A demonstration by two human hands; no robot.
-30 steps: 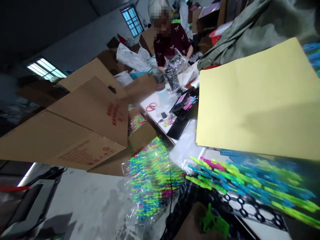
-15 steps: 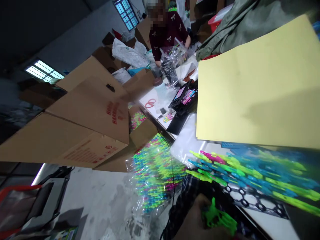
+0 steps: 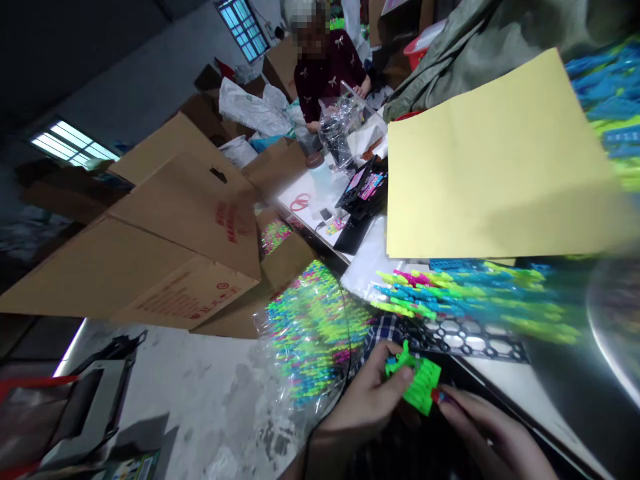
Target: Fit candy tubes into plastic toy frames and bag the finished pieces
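Note:
A bright green plastic toy piece (image 3: 424, 387), flat and ridged with a thin knob sticking up, is gripped by my left hand (image 3: 373, 393), the thumb lying across its face. My right hand (image 3: 483, 420) is closed, with its fingertips at the lower right edge of the green piece. A small red spot (image 3: 437, 395) shows at those fingertips; I cannot tell what it is. Both hands are above my dark lap, beside the table edge. Just beyond them, a row of yellow, blue, green and pink plastic pieces (image 3: 415, 293) lies on the table by a black perforated strip (image 3: 465, 337).
A large yellow sheet (image 3: 480, 180) covers part of the table. Left of my hands sits a clear bag of colourful pieces (image 3: 320, 333), near a big open carton (image 3: 185, 227). A co-worker (image 3: 330, 73) handles clear plastic at the far end. A blurred shiny round shape (image 3: 615, 320) is at right.
My right hand has come into view and reached the green piece. My left hand has lifted a little, and the green piece is turned more face-on. The view has shifted slightly.

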